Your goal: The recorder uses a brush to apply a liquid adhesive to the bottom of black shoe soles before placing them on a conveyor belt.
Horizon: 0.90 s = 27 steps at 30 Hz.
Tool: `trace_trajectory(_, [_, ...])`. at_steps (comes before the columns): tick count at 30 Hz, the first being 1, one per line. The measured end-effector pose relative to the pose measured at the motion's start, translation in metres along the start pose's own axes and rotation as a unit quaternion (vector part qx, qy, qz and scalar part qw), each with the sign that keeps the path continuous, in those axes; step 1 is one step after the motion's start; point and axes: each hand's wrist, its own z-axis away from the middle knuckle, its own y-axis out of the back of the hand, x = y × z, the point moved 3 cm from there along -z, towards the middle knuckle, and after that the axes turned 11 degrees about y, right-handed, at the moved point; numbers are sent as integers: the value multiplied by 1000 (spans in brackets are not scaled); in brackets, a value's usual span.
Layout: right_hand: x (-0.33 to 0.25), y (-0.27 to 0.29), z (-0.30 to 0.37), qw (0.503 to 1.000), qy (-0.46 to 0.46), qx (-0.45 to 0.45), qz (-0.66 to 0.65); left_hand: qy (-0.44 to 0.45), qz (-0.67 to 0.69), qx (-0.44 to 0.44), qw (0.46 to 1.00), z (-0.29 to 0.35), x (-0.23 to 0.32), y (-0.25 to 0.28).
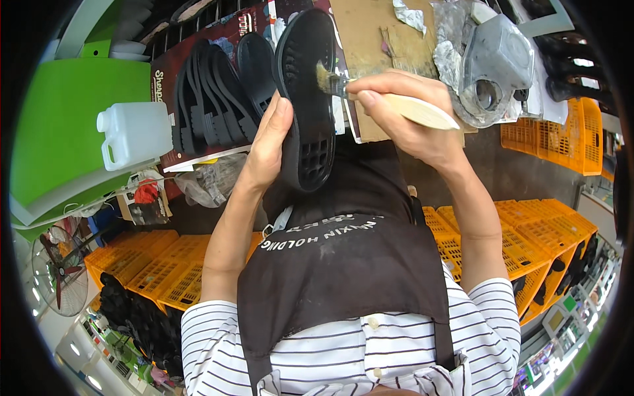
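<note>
My left hand (269, 142) is closed on the edge of a black shoe sole (310, 125), holding it raised and lengthwise in front of me with its hollow inner face showing. In my right hand (409, 119) is a brush (429, 112) with a pale wooden handle, gripped near the ferrule. Its bristles rest against the inside of the sole, close to the right rim. Behind my left hand, several more black soles (211, 99) stand side by side on a dark red printed board (164, 122), and another sole (256, 63) leans beside them.
A white plastic jug (137, 135) stands left, by a green surface (72, 132). A glue-crusted grey container (498, 49) sits at the back right, past brown cardboard (370, 39). Orange crates (558, 135) are on the right, with more orange crates (158, 270) around me. A fan (63, 270) stands at left.
</note>
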Motion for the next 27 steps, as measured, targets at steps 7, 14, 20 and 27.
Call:
trace_trajectory(7, [-15,-11,15,997,63,-52,-4,-115,-81,57,988,-2,20,-1])
trace_trajectory(14, [-21,-19,25,996,3,-64,-57,-175,-128,94,972,0,29,5])
trace_trajectory(20, [-12,-24,26,928,-286,-44,-236,-190,-138,69,970,3,21,12])
trace_trajectory(27, [33,-37,44,707,-438,76,-550,-201,-114,52,972,-8,14,23])
